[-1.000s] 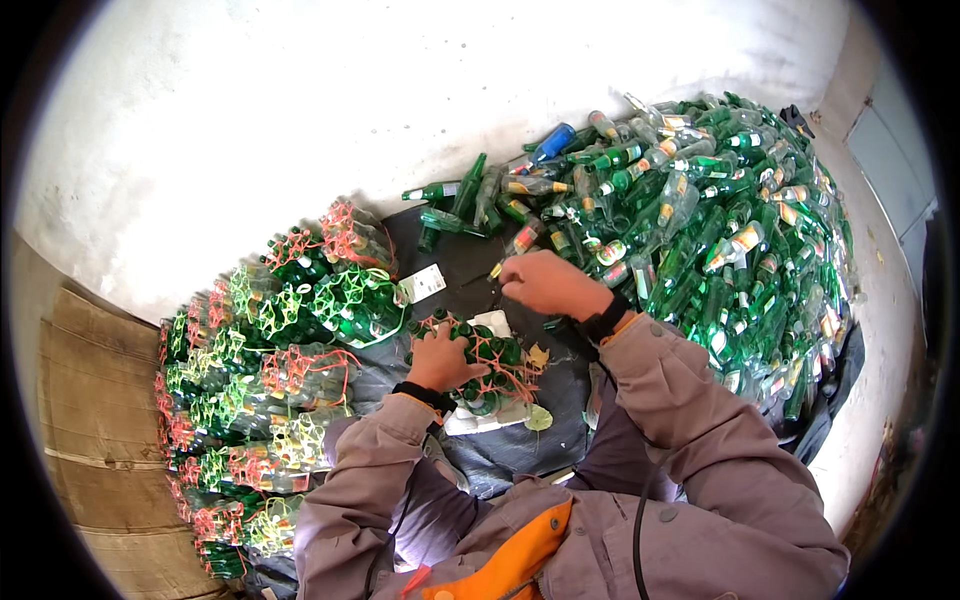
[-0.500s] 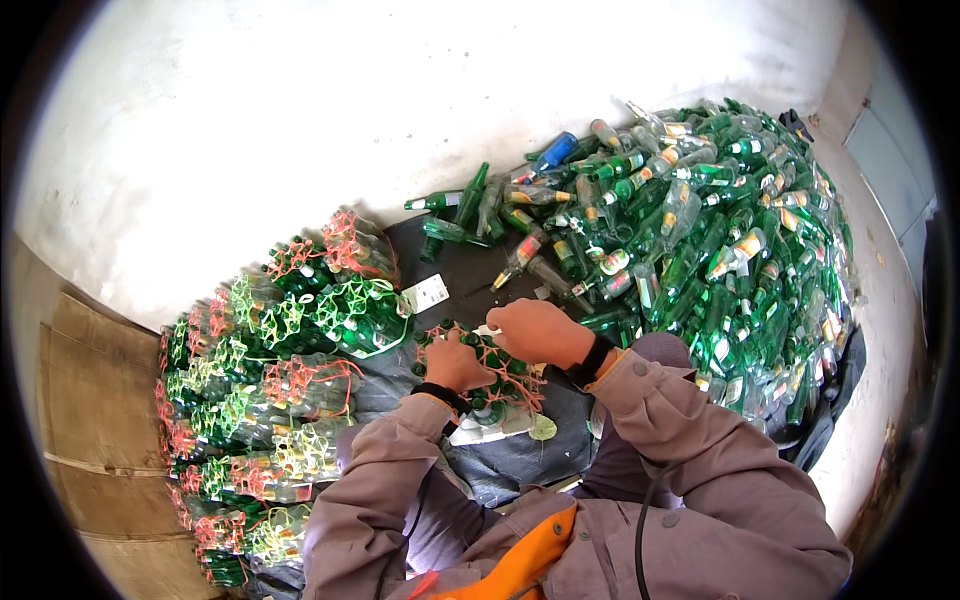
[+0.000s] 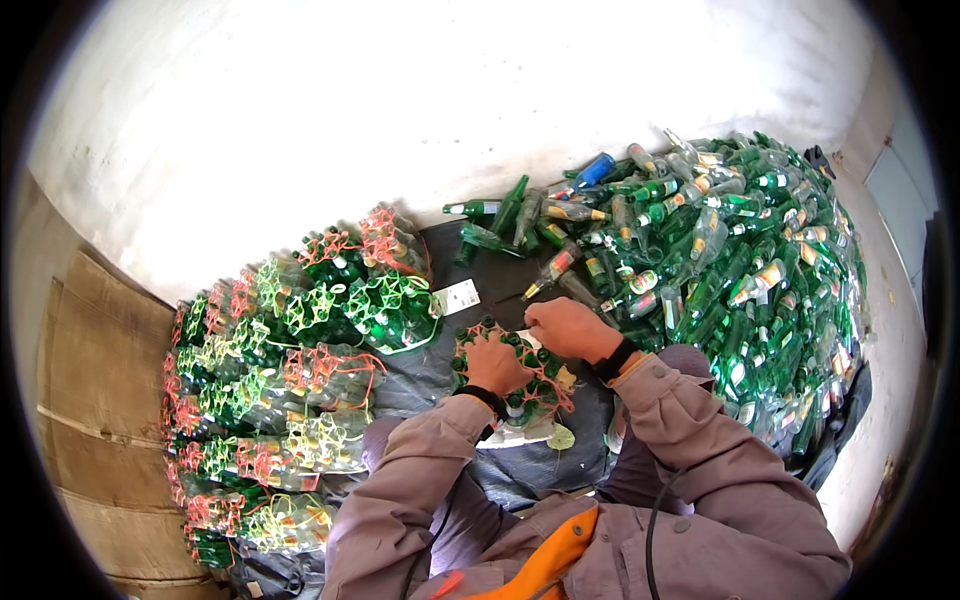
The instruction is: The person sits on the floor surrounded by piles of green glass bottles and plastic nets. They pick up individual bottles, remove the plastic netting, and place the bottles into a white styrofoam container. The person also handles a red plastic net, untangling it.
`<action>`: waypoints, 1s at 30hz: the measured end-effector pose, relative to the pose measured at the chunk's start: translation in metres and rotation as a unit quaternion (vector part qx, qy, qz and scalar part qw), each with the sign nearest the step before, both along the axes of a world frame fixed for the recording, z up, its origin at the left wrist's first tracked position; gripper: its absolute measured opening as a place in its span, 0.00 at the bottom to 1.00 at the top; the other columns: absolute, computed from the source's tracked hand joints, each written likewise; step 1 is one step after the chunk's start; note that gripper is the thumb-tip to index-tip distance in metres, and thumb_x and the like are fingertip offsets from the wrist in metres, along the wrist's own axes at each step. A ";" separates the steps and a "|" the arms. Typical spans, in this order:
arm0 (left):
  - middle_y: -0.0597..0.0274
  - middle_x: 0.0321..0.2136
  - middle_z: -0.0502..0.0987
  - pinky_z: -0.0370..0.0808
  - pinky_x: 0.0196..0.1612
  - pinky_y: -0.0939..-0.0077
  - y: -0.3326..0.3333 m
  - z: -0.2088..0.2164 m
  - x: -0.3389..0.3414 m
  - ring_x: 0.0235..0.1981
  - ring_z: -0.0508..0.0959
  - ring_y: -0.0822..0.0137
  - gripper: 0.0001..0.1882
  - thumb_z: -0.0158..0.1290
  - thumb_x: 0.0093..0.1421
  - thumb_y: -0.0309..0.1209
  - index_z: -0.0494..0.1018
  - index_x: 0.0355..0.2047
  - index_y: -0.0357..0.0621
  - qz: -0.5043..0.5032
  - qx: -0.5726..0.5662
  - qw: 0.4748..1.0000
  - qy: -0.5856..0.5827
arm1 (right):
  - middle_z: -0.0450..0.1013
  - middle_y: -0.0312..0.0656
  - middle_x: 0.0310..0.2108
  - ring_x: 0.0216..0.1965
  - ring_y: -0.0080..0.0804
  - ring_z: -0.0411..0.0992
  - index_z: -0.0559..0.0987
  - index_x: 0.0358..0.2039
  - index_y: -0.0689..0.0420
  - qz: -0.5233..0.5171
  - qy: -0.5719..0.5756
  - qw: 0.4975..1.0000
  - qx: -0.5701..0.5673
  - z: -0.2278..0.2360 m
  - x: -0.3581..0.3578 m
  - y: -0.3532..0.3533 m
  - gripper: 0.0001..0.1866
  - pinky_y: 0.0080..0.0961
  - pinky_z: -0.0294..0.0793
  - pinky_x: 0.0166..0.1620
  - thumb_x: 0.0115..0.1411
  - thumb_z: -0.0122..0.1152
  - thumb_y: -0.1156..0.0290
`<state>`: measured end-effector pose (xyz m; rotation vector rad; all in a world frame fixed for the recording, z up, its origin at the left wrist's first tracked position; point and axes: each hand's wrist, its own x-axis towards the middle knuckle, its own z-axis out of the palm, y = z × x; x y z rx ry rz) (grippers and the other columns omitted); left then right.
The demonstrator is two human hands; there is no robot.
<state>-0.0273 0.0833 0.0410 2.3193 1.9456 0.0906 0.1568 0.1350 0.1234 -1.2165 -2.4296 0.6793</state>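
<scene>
In front of me stands a cluster of green bottles with red plastic netting (image 3: pixel 549 392) stretched around their necks. My left hand (image 3: pixel 497 362) lies over the near left of the cluster, its fingers curled down onto the netting among the bottle necks. Just to its right, my right hand (image 3: pixel 572 328) is closed like a fist above the far right edge of the cluster. Whatever its fingertips pinch is hidden beneath the hand. A pale carton-like piece (image 3: pixel 520 435) and a round yellow-green tag (image 3: pixel 562 437) show at the cluster's near side.
Rows of netted bottle bundles (image 3: pixel 330 365) stand at the left beside brown cardboard (image 3: pixel 100 420). A big heap of loose green and clear bottles (image 3: pixel 720 260) fills the right. A white card (image 3: pixel 457 297) lies on the dark sheet (image 3: pixel 490 272). A white wall (image 3: pixel 350 110) rises behind.
The whole view has shifted, so the scene sits further right and lower left of the wall. Both hands stay at the cluster, the right still closed and slightly shifted over it.
</scene>
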 end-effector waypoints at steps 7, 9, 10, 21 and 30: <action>0.45 0.51 0.78 0.75 0.44 0.51 0.007 0.010 -0.017 0.43 0.80 0.44 0.33 0.66 0.42 0.60 0.86 0.32 0.39 -0.016 -0.015 1.000 0.004 | 0.79 0.51 0.31 0.38 0.57 0.77 0.81 0.34 0.56 -0.049 0.034 0.997 0.041 -0.009 0.017 0.024 0.08 0.49 0.76 0.41 0.59 0.62 0.66; 0.45 0.48 0.80 0.76 0.42 0.51 0.007 0.016 -0.025 0.41 0.82 0.46 0.33 0.66 0.40 0.61 0.86 0.30 0.39 -0.011 0.019 1.000 -0.005 | 0.79 0.51 0.31 0.38 0.56 0.77 0.81 0.33 0.56 -0.068 0.041 0.996 0.035 -0.010 0.020 0.027 0.07 0.49 0.77 0.42 0.58 0.63 0.66; 0.46 0.47 0.80 0.76 0.44 0.50 0.008 0.020 -0.029 0.41 0.82 0.46 0.33 0.67 0.40 0.60 0.86 0.30 0.39 -0.004 0.002 1.000 -0.010 | 0.79 0.51 0.31 0.39 0.56 0.77 0.81 0.33 0.56 -0.072 0.037 0.996 0.035 -0.011 0.022 0.027 0.07 0.49 0.77 0.42 0.58 0.63 0.66; 0.53 0.36 0.83 0.81 0.44 0.58 0.015 0.107 -0.072 0.38 0.83 0.50 0.30 0.68 0.37 0.55 0.86 0.32 0.42 0.109 0.143 0.979 -0.092 | 0.79 0.51 0.32 0.39 0.55 0.77 0.81 0.32 0.56 -0.077 0.025 0.996 0.029 -0.012 0.033 0.036 0.07 0.48 0.77 0.43 0.58 0.62 0.66; 0.52 0.42 0.84 0.79 0.48 0.59 -0.066 0.223 -0.135 0.41 0.83 0.50 0.21 0.69 0.40 0.44 0.86 0.32 0.44 0.251 0.403 0.877 -0.071 | 0.79 0.51 0.30 0.37 0.55 0.78 0.82 0.32 0.58 -0.035 0.064 0.995 0.063 -0.002 0.027 0.034 0.07 0.45 0.77 0.41 0.57 0.64 0.67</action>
